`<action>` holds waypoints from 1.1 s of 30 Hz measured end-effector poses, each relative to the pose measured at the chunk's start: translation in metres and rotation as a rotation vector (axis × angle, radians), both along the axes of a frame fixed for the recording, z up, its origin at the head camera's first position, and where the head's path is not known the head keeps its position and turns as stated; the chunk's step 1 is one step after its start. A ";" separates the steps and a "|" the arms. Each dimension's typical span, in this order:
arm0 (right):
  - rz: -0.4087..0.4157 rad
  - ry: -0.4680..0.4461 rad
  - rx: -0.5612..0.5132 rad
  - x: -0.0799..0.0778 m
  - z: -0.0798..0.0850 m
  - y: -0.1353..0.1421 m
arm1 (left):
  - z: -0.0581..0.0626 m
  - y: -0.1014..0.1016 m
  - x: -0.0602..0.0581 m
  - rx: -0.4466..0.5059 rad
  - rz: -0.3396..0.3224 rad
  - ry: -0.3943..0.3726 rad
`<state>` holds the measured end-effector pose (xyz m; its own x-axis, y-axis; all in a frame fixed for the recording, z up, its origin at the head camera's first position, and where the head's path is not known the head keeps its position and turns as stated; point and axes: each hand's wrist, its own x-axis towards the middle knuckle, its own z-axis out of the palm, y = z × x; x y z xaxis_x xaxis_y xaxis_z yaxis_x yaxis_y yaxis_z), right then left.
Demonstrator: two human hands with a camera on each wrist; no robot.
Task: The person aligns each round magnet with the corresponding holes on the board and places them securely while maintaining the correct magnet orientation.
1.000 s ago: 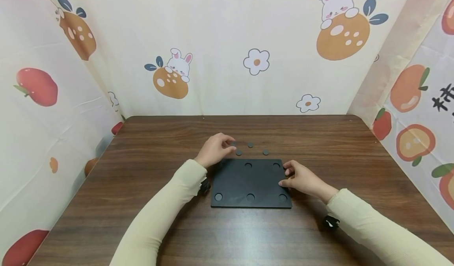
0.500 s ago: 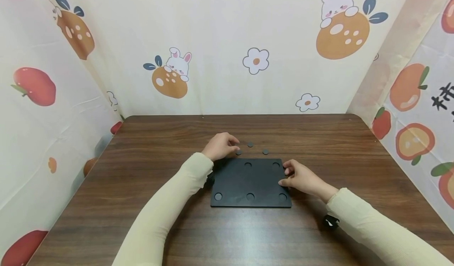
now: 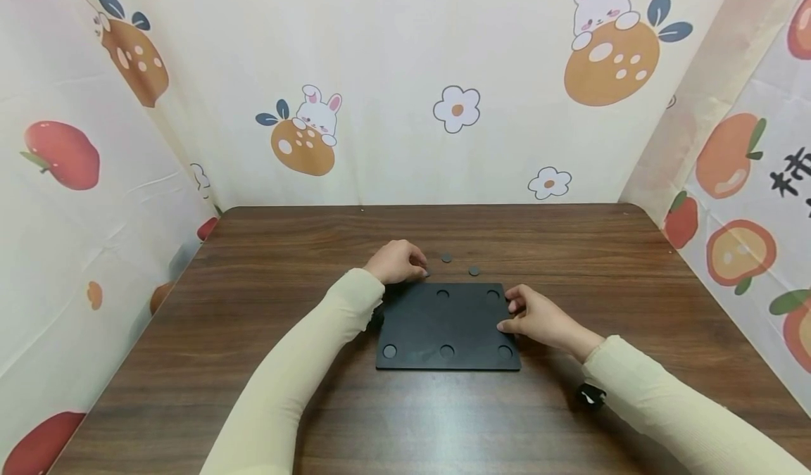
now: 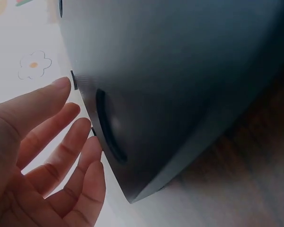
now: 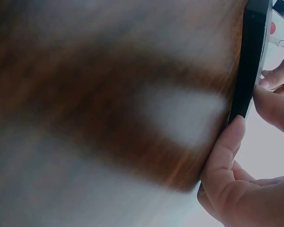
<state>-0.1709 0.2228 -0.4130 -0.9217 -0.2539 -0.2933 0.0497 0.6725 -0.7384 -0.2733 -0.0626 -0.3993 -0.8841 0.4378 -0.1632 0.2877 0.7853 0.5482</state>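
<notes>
A thin black board point(image 3: 451, 324) with round recesses lies on the table. At its far left corner is my left hand point(image 3: 395, 262), fingers loosely bent. In the left wrist view, the left thumb point(image 4: 57, 92) comes right up to a small dark disc point(image 4: 74, 80) just beyond the board's far edge. A second dark piece point(image 4: 93, 131) shows by the fingertips. My right hand point(image 3: 538, 318) grips the board's right edge, thumb on top; in the right wrist view, the thumb and a finger point(image 5: 232, 137) sit either side of that edge.
Two small dark discs, one farther back point(image 3: 446, 257) and one to the right point(image 3: 474, 271), lie beyond the board. A disc point(image 3: 389, 351) fills the near left recess. The wooden table point(image 3: 304, 236) ends at a patterned curtain point(image 3: 393, 144).
My left hand has shifted slightly right and nearer to me, from one disc to another, which its fingertips now cover in the head view. The right hand and board stay in place.
</notes>
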 end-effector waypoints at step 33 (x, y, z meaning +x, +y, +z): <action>0.005 -0.010 -0.013 0.000 0.000 0.001 | -0.004 0.007 0.000 -0.135 -0.047 0.088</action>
<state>-0.1713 0.2242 -0.4131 -0.9174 -0.2627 -0.2991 0.0537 0.6628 -0.7468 -0.2736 -0.0556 -0.4037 -0.8767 0.4582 -0.1464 0.3680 0.8349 0.4094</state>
